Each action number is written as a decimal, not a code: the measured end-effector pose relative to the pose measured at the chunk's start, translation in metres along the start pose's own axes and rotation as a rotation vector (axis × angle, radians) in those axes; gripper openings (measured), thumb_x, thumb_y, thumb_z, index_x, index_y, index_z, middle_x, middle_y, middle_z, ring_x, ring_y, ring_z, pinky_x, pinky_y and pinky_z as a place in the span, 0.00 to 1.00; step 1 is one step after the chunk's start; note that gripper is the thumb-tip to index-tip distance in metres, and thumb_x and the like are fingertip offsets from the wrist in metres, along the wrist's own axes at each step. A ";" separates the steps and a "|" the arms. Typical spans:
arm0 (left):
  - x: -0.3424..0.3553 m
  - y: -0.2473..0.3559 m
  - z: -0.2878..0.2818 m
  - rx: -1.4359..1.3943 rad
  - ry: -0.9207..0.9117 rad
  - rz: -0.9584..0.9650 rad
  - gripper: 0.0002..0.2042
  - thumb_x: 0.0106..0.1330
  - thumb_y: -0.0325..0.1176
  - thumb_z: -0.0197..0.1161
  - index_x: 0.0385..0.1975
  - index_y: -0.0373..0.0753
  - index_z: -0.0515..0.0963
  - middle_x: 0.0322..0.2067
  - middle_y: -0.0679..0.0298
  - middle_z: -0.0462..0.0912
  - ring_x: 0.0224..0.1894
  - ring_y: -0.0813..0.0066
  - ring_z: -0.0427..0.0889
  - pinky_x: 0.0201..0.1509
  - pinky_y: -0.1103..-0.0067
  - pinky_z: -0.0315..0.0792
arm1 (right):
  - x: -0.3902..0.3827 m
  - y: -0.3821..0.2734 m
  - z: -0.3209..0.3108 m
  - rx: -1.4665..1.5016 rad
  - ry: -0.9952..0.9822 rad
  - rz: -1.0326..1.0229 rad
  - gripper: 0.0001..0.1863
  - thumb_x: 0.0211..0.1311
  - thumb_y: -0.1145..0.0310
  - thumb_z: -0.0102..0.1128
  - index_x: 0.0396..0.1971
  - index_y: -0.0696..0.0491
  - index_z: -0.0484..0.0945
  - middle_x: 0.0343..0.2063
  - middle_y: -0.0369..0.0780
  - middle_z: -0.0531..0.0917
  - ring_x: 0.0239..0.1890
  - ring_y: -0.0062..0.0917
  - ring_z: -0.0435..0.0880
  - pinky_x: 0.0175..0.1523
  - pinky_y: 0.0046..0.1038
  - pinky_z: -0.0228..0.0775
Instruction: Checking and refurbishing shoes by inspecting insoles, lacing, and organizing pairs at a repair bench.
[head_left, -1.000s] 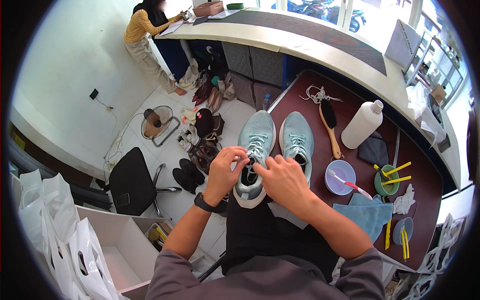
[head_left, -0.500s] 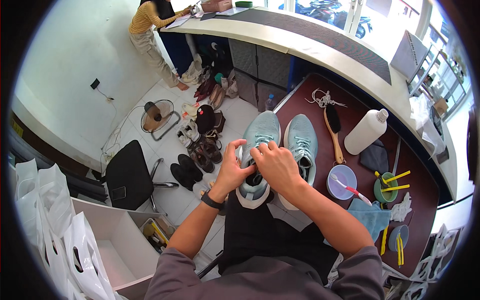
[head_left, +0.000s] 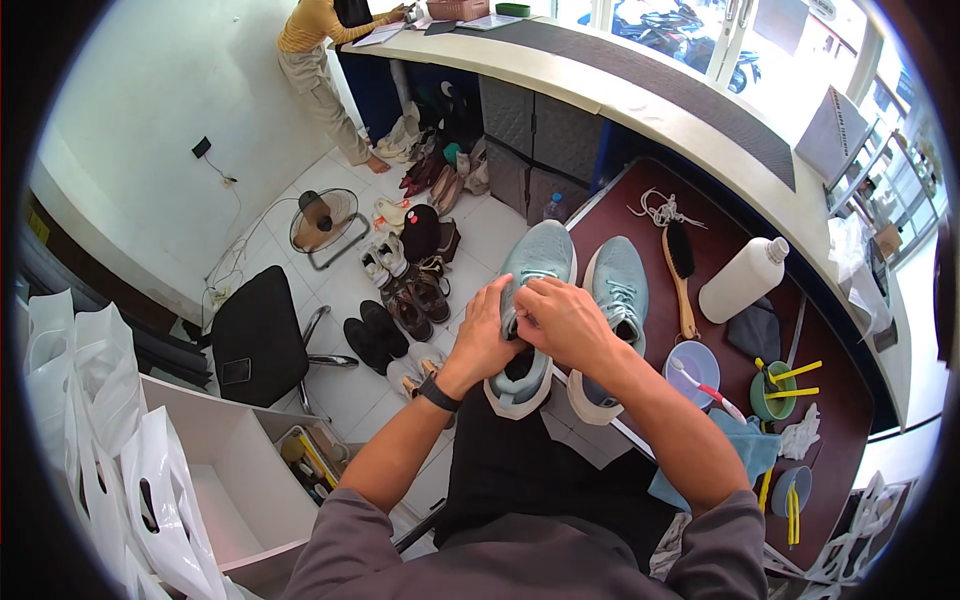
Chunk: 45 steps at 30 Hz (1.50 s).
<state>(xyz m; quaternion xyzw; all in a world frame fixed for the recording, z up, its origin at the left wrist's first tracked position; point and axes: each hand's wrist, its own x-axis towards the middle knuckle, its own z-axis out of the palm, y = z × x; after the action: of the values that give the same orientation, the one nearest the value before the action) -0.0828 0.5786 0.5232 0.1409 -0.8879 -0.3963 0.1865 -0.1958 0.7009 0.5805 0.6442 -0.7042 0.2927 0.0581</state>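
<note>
Two pale teal sneakers with white soles stand side by side before me, toes pointing away. My left hand (head_left: 481, 338) is wrapped around the left side of the left sneaker (head_left: 547, 248), thumb near the shoe's opening. Over its tongue and lower laces, my right hand (head_left: 566, 322) has its fingers bent and pressed together; what they pinch is hidden beneath them. Teal laces (head_left: 540, 275) show just beyond the knuckles. The right sneaker (head_left: 617, 285) is laced and rests at the table's left edge, beside my right wrist, which partly covers its heel end.
On the dark red table (head_left: 650, 190) are white laces (head_left: 665, 208), a wooden-handled brush (head_left: 680, 270), a white bottle (head_left: 742, 280), a purple bowl (head_left: 690, 362) with a toothbrush, a green cup (head_left: 775, 400) and a blue cloth (head_left: 740, 445). Shoes, a fan (head_left: 322, 220) and a black chair (head_left: 258, 335) occupy the floor. Another person (head_left: 325, 80) stands at the counter.
The view has shifted slightly, so the scene sits a little lower and further right. My hands have come closer together over the left sneaker, and my left fingers are less spread.
</note>
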 end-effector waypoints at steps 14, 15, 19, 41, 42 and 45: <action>-0.020 0.021 -0.021 -0.366 0.095 0.011 0.37 0.50 0.29 0.71 0.61 0.33 0.60 0.56 0.50 0.67 0.63 0.56 0.65 0.67 0.70 0.59 | -0.060 -0.052 -0.059 -0.068 -0.046 0.322 0.16 0.47 0.64 0.68 0.33 0.54 0.73 0.33 0.38 0.78 0.38 0.33 0.78 0.38 0.34 0.72; -0.030 0.029 -0.031 -0.219 0.108 0.119 0.37 0.50 0.33 0.71 0.61 0.37 0.61 0.55 0.53 0.69 0.60 0.58 0.67 0.65 0.70 0.61 | -0.071 -0.057 -0.067 -0.079 -0.047 0.330 0.16 0.47 0.64 0.68 0.33 0.54 0.73 0.33 0.38 0.78 0.38 0.33 0.78 0.38 0.34 0.72; -0.063 0.068 -0.038 0.305 -0.119 0.387 0.37 0.49 0.39 0.73 0.61 0.40 0.65 0.45 0.56 0.74 0.50 0.58 0.74 0.60 0.70 0.66 | -0.107 -0.071 -0.070 -0.120 0.046 0.444 0.25 0.41 0.66 0.74 0.41 0.53 0.73 0.44 0.42 0.75 0.47 0.37 0.75 0.46 0.35 0.72; -0.004 0.106 0.010 0.523 -0.724 0.327 0.31 0.37 0.58 0.75 0.39 0.44 0.80 0.26 0.59 0.84 0.33 0.59 0.85 0.35 0.66 0.76 | -0.134 -0.074 -0.015 -0.040 0.348 0.565 0.28 0.35 0.84 0.66 0.44 0.56 0.74 0.56 0.47 0.71 0.63 0.46 0.67 0.66 0.42 0.58; -0.005 0.104 0.009 0.497 -0.694 0.357 0.31 0.36 0.57 0.76 0.39 0.45 0.80 0.26 0.60 0.84 0.34 0.60 0.85 0.37 0.67 0.76 | -0.131 -0.078 -0.013 -0.062 0.376 0.531 0.28 0.36 0.83 0.67 0.45 0.56 0.74 0.58 0.47 0.68 0.65 0.46 0.64 0.67 0.43 0.55; -0.013 0.095 -0.012 0.367 -0.577 0.289 0.29 0.38 0.57 0.75 0.36 0.43 0.81 0.25 0.59 0.83 0.34 0.58 0.84 0.36 0.67 0.75 | -0.118 -0.090 -0.011 -0.034 0.376 0.481 0.31 0.39 0.83 0.68 0.49 0.55 0.72 0.62 0.47 0.64 0.68 0.47 0.60 0.69 0.45 0.53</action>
<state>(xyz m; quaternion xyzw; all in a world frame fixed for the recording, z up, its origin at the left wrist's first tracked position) -0.0759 0.6375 0.5997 -0.0722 -0.9709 -0.2235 -0.0460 -0.0955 0.8097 0.5660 0.3925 -0.8182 0.4004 0.1272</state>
